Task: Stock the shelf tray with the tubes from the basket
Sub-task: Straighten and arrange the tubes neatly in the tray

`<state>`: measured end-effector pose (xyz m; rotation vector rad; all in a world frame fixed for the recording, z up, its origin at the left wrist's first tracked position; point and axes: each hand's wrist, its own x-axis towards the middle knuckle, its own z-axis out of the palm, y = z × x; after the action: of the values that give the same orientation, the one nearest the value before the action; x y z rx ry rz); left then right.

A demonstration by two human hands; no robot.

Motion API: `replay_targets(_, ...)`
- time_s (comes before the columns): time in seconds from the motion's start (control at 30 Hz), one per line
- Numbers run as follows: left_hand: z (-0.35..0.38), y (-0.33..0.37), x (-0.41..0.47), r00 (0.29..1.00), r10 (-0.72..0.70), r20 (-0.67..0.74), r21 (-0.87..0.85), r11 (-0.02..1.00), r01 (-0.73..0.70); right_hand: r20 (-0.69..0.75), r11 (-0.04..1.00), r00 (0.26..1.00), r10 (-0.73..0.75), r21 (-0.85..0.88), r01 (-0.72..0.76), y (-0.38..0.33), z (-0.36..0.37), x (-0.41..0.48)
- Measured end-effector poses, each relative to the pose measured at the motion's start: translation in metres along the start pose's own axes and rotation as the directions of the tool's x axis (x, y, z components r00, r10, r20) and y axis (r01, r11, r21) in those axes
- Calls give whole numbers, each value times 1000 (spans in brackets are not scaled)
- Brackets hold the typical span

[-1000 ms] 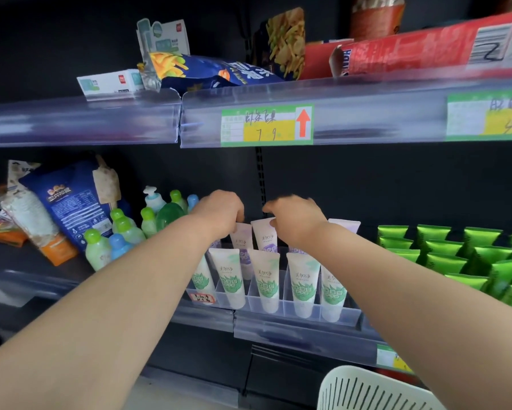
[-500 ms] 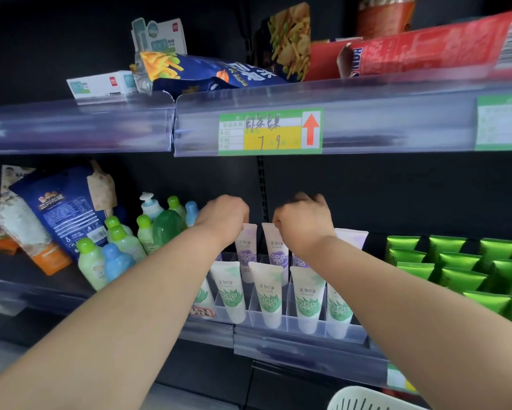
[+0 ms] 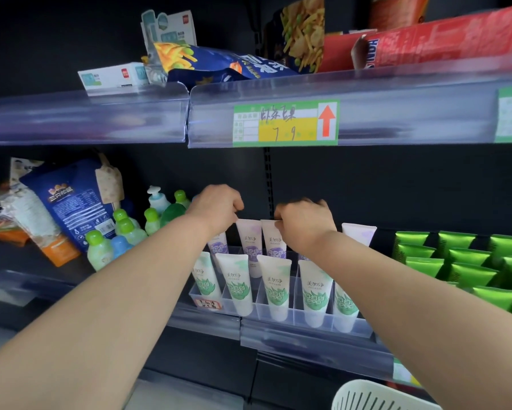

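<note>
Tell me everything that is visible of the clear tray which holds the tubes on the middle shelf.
The tray looks like clear, rigid plastic, with thin dividers forming narrow lanes. It sits at the front edge of the shelf. Green-labelled tubes stand cap-down in front, purple-labelled tubes behind. An orange tag is on its left front. The left hand and right hand are at the back tubes' tops; neither touches the tray.

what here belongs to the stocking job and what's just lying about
Job: white tubes with purple labels, white tubes with green labels, clear plastic shelf tray, white slotted basket, left hand, right hand
Bystanders: green pouches, green-capped bottles, blue snack bag, price label
</note>
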<state>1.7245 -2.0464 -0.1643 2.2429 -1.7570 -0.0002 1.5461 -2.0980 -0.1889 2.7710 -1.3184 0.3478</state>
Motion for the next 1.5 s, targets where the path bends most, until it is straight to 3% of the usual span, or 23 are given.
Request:
replay_targets(0.13, -8, -13, -5, 995, -92, -45, 246, 964, 100, -28, 998, 999, -45, 47, 46, -12, -1, 5)
replay_targets(0.23, -5, -19, -8, 984, -177, 6, 352, 922, 164, -17, 992, 995, -95, 86, 96, -20, -2, 9)
replay_targets(0.7, 7, -22, 0, 974, -221, 42, 268, 942, 202, -20, 989, 994, -108, 100, 110, -12, -8, 1)
replay_targets(0.93, -5, -3, -5, 985, -170, 16, 286, 945, 159, -14, 997, 999, -47, 67, 47, 11, -22, -16)
replay_targets(1.2, -1, 68, 0, 994, 101, 30, 21, 995, -102, 14, 998, 998, 68, -9, -68, 55, -38, -40)
replay_targets(1.37, 14, 105, 5, 963, 204, 173, 43, 976, -214, 57, 989, 990, 132, -77, -127, 76, -38, -46)
replay_targets(1.5, 28, 117, 11, 952, 221, 211, 69, 968, -240, 68, 976, 983, 173, -146, -162, 87, -34, -46)
